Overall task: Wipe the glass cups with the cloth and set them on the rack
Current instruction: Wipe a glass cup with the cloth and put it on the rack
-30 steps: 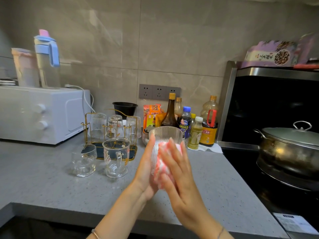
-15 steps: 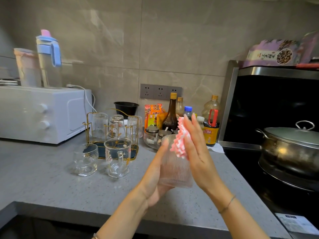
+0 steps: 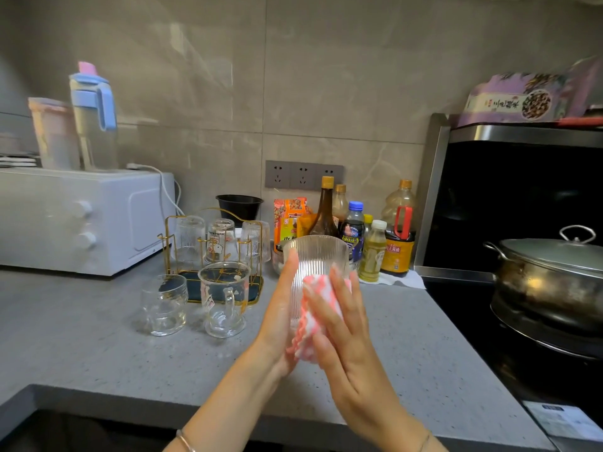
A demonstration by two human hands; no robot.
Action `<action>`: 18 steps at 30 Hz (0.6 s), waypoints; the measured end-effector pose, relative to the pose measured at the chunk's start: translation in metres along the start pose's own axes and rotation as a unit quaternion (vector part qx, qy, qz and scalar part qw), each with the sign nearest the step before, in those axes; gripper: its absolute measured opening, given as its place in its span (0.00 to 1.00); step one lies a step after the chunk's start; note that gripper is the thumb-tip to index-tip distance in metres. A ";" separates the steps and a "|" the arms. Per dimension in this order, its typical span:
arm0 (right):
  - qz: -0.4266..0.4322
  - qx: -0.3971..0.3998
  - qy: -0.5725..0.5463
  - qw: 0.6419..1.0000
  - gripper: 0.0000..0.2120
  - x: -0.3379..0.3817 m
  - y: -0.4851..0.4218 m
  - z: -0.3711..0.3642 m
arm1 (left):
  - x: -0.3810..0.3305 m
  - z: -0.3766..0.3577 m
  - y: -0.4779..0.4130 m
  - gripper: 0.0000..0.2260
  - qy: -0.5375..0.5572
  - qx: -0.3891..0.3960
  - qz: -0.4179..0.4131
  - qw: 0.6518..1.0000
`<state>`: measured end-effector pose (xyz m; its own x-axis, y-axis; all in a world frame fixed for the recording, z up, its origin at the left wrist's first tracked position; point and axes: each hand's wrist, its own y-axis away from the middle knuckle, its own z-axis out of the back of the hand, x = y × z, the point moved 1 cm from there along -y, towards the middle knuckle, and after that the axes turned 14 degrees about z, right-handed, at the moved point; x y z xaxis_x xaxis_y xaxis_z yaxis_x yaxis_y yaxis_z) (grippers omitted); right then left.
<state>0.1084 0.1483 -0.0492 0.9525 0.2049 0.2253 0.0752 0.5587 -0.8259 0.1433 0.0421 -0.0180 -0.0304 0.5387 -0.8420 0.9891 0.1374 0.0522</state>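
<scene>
Currently your left hand [image 3: 277, 322] grips the clear ribbed glass cup [image 3: 315, 259] upright above the grey counter [image 3: 98, 347], mouth up, long axis vertical, thumb along its side. Your right hand [image 3: 352, 353], fingers [image 3: 339, 298] nearly straight, presses the pink-and-white cloth [image 3: 315, 308] against the cup's wall.

A white microwave [image 3: 81, 220], sauce bottles [image 3: 396, 236] and a lidded pot [image 3: 548, 272] line the counter [image 3: 98, 353].
</scene>
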 end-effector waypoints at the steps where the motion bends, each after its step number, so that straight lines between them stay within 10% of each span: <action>1: -0.004 -0.008 -0.005 1.000 0.22 0.000 -0.005 0.002 | 0.000 0.000 0.001 0.29 -0.014 -0.003 -0.007 1.000; 18: -0.024 -0.049 -0.104 0.993 0.22 0.005 -0.008 0.000 | 0.001 0.010 -0.001 0.33 0.082 -0.002 -0.016 0.996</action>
<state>0.1122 0.1443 -0.0415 0.8667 0.3460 0.3595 0.1576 0.4938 -0.8552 0.1433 0.0340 -0.0243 -0.0848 0.6630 -0.7438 0.9867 0.1595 0.0297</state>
